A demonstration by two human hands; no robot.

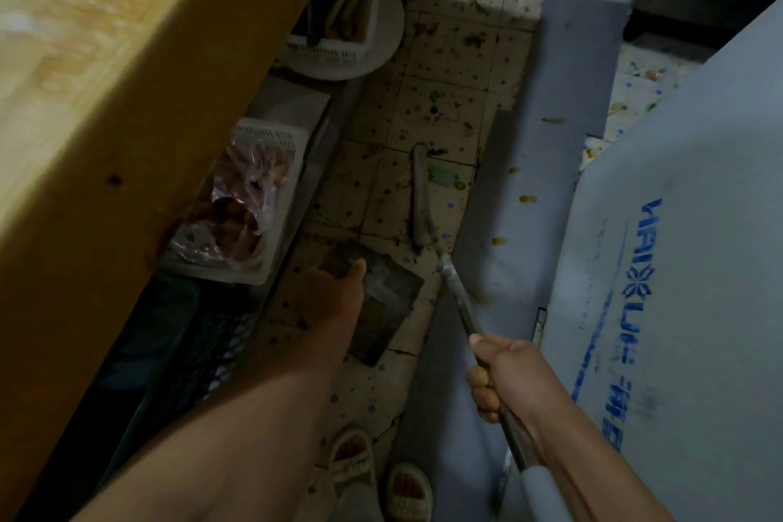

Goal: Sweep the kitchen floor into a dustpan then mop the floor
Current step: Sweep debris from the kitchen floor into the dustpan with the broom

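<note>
gripping the long metal handle (pixel 462 309) in the right hand (pixel 504 373), fingers wrapped tight round it, thumb laid along the top. handle running up and left to a narrow flat head (pixel 420 195) lying on the tiled floor (pixel 440 64), near the middle of the aisle; cannot tell for sure whether broom, mop or scraper. reaching down with the left hand (pixel 334 288), thumb stuck out, other fingers hidden behind the palm, so cannot tell whether curled on anything; hovering over or touching the near edge of a dark flat dustpan (pixel 381 309) resting on the tiles just left of the handle. scraps and green bits (pixel 442 176) scattered over the floor beside the head and farther up the aisle. grey mat (pixel 542 199) down the right side, printed cardboard (pixel 686 267) beyond. under the wooden counter (pixel 106 97) on the left, white basket (pixel 271 136) holding a plastic bag. two pale slippers (pixel 381 475) at bottom.
</note>
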